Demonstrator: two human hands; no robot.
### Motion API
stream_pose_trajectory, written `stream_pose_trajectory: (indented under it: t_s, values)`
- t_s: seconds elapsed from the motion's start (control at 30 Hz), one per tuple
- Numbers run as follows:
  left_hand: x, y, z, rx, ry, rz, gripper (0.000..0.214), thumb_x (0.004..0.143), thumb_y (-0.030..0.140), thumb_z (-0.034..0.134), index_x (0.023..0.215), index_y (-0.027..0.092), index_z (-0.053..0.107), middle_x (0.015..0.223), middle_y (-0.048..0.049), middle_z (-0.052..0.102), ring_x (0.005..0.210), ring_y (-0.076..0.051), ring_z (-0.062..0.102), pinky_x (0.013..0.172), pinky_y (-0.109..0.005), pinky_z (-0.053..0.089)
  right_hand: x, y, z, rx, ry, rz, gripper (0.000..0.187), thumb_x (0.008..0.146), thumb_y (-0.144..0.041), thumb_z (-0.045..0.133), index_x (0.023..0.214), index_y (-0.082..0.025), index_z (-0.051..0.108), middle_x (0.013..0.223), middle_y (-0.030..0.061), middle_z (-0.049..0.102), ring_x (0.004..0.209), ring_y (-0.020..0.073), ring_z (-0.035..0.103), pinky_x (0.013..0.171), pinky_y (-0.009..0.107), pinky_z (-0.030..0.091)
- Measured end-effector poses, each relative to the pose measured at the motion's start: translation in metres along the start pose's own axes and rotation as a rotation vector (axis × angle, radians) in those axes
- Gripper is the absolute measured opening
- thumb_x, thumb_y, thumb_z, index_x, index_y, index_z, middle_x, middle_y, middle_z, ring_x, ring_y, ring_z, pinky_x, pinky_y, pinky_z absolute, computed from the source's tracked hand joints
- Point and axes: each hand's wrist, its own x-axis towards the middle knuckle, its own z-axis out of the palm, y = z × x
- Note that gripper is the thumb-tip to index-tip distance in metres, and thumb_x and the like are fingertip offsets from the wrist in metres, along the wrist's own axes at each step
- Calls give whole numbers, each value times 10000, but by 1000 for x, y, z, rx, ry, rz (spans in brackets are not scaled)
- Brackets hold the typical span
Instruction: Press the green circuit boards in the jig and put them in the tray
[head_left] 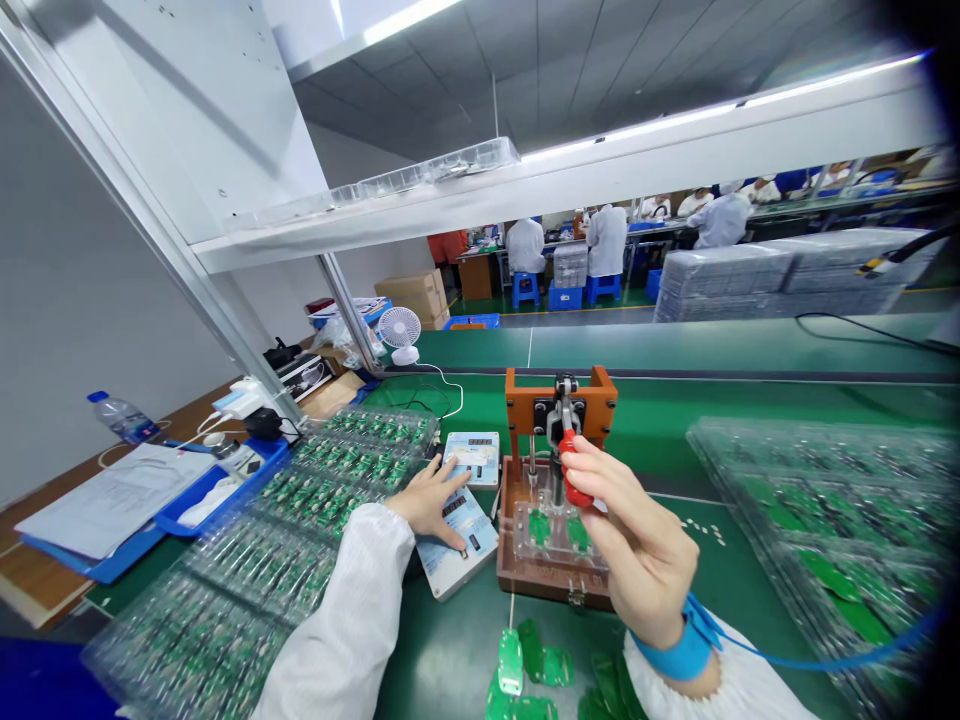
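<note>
In the head view my right hand (637, 540), with a blue wrist strap (679, 640) below it, is closed around the red handle (574, 468) of a toggle clamp. The clamp is mounted on an orange-framed test fixture (517, 410) with a brown base. Green circuit boards (538, 527) sit under the fixture's clear plate. My left hand (431, 505) lies with spread fingers on a white-and-blue meter box (461, 550). A second such box (480, 450) stands just behind it. Several loose green boards (511, 660) lie on the bench in front of the fixture.
Clear trays of boards (300, 520) fill the left side, and more stacked trays (832, 540) stand at the right. A small white fan (400, 330) is behind. Small white pieces (705, 530) lie right of the fixture. A shelf (420, 205) spans overhead; people work farther back.
</note>
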Motion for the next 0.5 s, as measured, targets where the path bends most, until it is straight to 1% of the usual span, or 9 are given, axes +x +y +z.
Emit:
stream_pose_trajectory:
  t_s: [0.13, 0.37, 0.5]
  values:
    - [1, 0, 0, 0, -4, 3, 1423, 552, 822, 819, 1674, 223, 183, 1723, -143, -55, 1567, -455, -123, 1272, -607, 85, -1, 1, 0, -9, 3, 4, 467, 952, -39, 567, 1318, -287, 717, 1298, 37, 733, 1301, 319, 639, 1082, 535, 557]
    - [-1, 2, -2, 0, 1, -3, 1446, 535, 823, 831, 1673, 204, 189, 1724, -157, -43, 1566, -466, -111, 1274, -605, 89, -2, 0, 0, -8, 3, 2, 491, 955, -17, 562, 1333, -294, 706, 1317, 25, 721, 1321, 299, 623, 1090, 506, 553]
    - [0, 1, -1, -4, -24, -11, 1453, 537, 809, 844, 1676, 208, 172, 1725, -157, -52, 1563, -468, -120, 1273, -612, 88, -3, 0, 0, -18, 2, 7, 483, 956, -21, 562, 1328, -292, 709, 1315, 24, 722, 1316, 298, 627, 1096, 508, 549]
